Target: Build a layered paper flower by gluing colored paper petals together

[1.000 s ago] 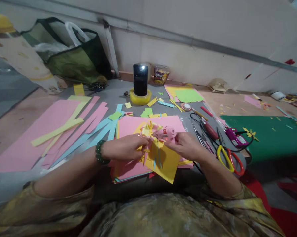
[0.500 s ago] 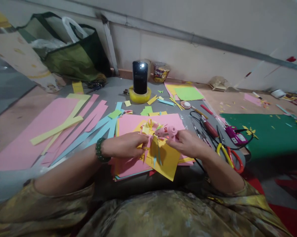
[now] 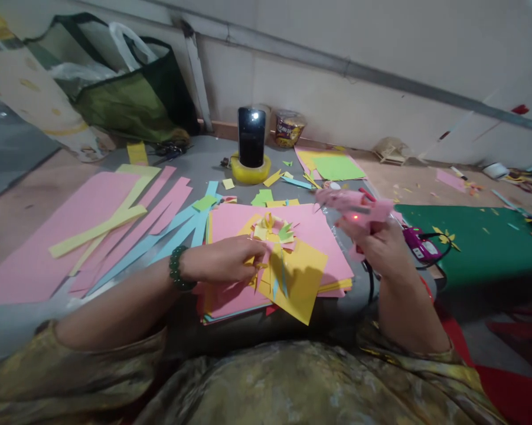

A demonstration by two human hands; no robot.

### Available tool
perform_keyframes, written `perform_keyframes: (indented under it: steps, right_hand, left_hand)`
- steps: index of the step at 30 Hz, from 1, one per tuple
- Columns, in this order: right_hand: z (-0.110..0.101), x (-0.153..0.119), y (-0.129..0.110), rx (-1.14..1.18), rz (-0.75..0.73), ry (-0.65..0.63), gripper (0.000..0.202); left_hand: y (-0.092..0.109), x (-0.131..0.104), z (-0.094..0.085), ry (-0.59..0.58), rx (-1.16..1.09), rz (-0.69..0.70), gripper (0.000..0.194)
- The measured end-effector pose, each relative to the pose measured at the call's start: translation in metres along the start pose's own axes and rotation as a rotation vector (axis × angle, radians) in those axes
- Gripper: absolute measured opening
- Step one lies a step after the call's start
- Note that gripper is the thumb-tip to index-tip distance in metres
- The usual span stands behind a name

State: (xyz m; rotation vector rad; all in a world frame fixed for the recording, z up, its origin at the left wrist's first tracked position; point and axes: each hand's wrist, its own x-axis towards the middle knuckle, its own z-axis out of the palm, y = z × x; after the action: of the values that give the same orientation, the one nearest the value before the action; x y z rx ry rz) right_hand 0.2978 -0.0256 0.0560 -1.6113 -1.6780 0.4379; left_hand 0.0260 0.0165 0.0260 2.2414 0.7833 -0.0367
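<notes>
My right hand (image 3: 378, 245) is wrapped round the handle of a pink glue gun (image 3: 358, 203), raised to the right of the paper stack with a red light glowing on its side. My left hand (image 3: 230, 260) is closed over the stack, pinching a small yellow paper piece (image 3: 261, 265); part of it is hidden by the fingers. Just beyond those fingers sits a ring-like paper flower (image 3: 274, 227) of yellow, pink and green bits. A yellow sheet (image 3: 303, 283) with thin blue strips lies on the pink paper stack (image 3: 330, 248).
Pink sheets (image 3: 84, 218) and blue paper strips (image 3: 183, 227) spread on the left. A phone (image 3: 251, 136) stands in a yellow holder (image 3: 250, 171) at the back, beside a snack cup (image 3: 289, 128). On the right are a purple power strip (image 3: 420, 243) and a green mat (image 3: 482, 248).
My right hand has lifted the glue gun away from the paper flower, up and to the right. My left hand has stayed nearly in place, and the flower now shows more fully.
</notes>
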Motion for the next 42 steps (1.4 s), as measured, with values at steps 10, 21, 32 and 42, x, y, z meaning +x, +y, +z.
perform_keyframes:
  steps: [10, 21, 32, 42]
  right_hand:
    - [-0.002, 0.023, 0.062, -0.28, 0.429, 0.071, 0.038]
    - [-0.002, 0.031, 0.063, -0.636, 0.542, -0.268, 0.039]
    - [-0.017, -0.008, -0.023, -0.449, -0.058, -0.057, 0.041]
    - [0.059, 0.046, -0.032, -0.423, -0.067, -0.539, 0.025]
  left_hand:
    - [-0.007, -0.008, -0.011, 0.104, -0.058, -0.016, 0.015]
    - [-0.012, -0.008, -0.027, 0.35, -0.391, -0.027, 0.027]
    - [-0.032, 0.022, -0.01, 0.588, -0.66, -0.266, 0.023]
    - [-0.035, 0.037, 0.004, 0.689, -0.628, -0.223, 0.026]
